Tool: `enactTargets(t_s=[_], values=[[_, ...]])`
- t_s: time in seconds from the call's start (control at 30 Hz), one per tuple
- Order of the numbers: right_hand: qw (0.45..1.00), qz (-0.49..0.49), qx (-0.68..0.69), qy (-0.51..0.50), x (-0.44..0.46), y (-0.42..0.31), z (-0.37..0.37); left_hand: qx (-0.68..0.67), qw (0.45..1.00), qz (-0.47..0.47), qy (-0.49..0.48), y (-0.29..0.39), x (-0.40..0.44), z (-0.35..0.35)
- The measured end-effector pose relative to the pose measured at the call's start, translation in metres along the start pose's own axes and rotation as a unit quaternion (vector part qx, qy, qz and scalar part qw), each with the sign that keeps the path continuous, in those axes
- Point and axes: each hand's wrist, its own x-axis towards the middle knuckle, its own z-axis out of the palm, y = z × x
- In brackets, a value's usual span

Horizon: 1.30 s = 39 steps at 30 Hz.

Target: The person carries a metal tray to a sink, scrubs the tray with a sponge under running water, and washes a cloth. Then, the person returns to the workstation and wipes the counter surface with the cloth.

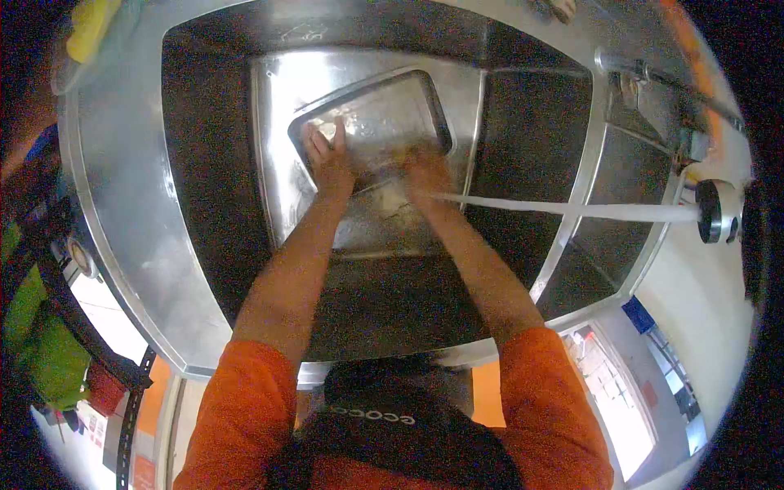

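Note:
A shallow rectangular metal tray [392, 110] lies slightly turned in the bottom of a deep metal sink [214, 155]. My left hand [331, 162] rests on the tray's left part with its fingers spread and nothing held in them. Motion smears my right hand [426, 170] over the tray's lower right part, so its fingers and anything in them cannot be made out. From the right, a white stream of water [563, 209] runs across to my right wrist. The tray's near edge is partly hidden by my hands.
A tap or spray head [719, 212] sits at the right, where the stream begins. Another basin [621, 196] adjoins on that side. Something yellow [88, 31] lies on the counter at the upper left. A dark perforated rack [131, 408] stands at the lower left.

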Motion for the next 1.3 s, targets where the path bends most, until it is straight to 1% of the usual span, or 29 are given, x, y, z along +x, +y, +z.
enactTargets(t_s=[0.07,0.13,0.17,0.23,0.3,0.33,0.37,0.43,0.53,0.57,0.6,0.67,0.7,0.77,0.8,0.87,0.97,1.0,1.03,1.07,1.1,1.13,1.2,1.23,1.27,1.3], values=[[0.996,0.054,-0.046,-0.062,0.012,0.009,-0.012,-0.013,1.000,-0.004,0.001,-0.002,0.000,0.007],[0.986,0.024,-0.165,0.027,0.024,0.033,0.043,0.034,0.999,0.006,0.004,-0.005,0.000,0.013],[0.982,0.023,-0.168,0.080,0.031,0.035,0.046,0.057,0.998,0.012,0.004,-0.005,-0.001,0.015],[0.967,0.020,-0.172,0.186,0.047,0.035,0.052,0.044,0.994,-0.024,-0.099,0.010,0.003,-0.016],[0.966,0.015,-0.193,0.173,0.071,0.036,0.047,0.050,0.994,-0.026,-0.099,0.005,0.004,-0.010],[0.965,0.013,-0.202,0.165,0.081,0.036,0.043,0.061,0.997,-0.009,-0.051,-0.006,0.001,0.015],[0.962,-0.007,-0.208,0.179,0.089,0.035,0.029,0.072,0.997,0.008,-0.002,-0.014,-0.001,0.030],[0.953,-0.046,-0.219,0.205,0.104,0.033,0.001,0.047,0.999,-0.006,-0.017,-0.004,0.001,0.015],[0.948,-0.024,-0.264,0.174,0.115,0.033,0.013,0.038,0.999,-0.011,-0.011,-0.003,-0.001,0.015],[0.956,-0.029,-0.209,0.206,0.110,0.029,0.024,0.041,0.999,-0.010,-0.002,-0.004,-0.001,0.016],[0.958,-0.037,-0.153,0.239,0.100,0.023,0.040,0.010,1.000,-0.001,0.012,-0.006,0.000,0.014],[0.960,-0.050,-0.072,0.266,0.079,0.002,0.047,-0.052,0.998,0.016,0.039,-0.007,-0.004,0.010],[0.963,-0.055,-0.048,0.259,0.064,-0.012,0.048,-0.040,0.998,0.012,0.042,-0.008,-0.003,0.008],[0.984,-0.061,0.001,0.168,0.042,-0.024,0.049,-0.015,0.999,0.001,0.046,-0.006,-0.003,0.005],[0.994,-0.063,0.024,0.089,0.035,-0.024,0.053,-0.029,0.999,-0.007,0.027,0.000,0.000,-0.011],[0.997,-0.045,0.062,-0.001,0.034,-0.018,0.056,-0.057,0.998,-0.020,-0.008,0.006,0.006,-0.042],[0.993,0.007,0.111,-0.040,0.046,0.017,0.043,-0.051,0.998,0.043,0.004,-0.033,0.002,-0.043],[0.990,0.024,0.130,-0.055,0.051,0.021,0.037,-0.064,0.993,0.021,0.098,-0.028,-0.001,-0.070],[0.986,0.034,0.163,-0.003,0.059,0.017,0.037,-0.098,0.973,-0.005,0.207,-0.029,-0.002,-0.073],[0.979,0.040,0.195,0.049,0.066,0.011,0.033,-0.125,0.967,-0.056,0.214,-0.031,-0.007,-0.074],[0.956,0.039,0.238,0.167,0.077,-0.008,0.025,-0.152,0.957,-0.108,0.222,-0.035,-0.013,-0.070],[0.918,0.038,0.278,0.281,0.087,-0.029,0.018,-0.224,0.953,-0.118,0.169,-0.042,-0.015,-0.066],[0.921,0.006,0.270,0.280,0.111,-0.067,0.007,-0.363,0.920,-0.138,0.059,-0.056,-0.022,-0.056],[0.923,-0.008,0.265,0.281,0.125,-0.083,0.007,-0.401,0.903,-0.148,0.056,-0.056,-0.024,-0.057],[0.954,-0.060,0.144,0.255,0.145,-0.089,0.037,-0.437,0.884,-0.157,0.054,-0.053,-0.025,-0.058],[0.968,-0.109,0.020,0.227,0.161,-0.097,0.066,-0.473,0.864,-0.165,0.051,-0.053,-0.024,-0.059]])
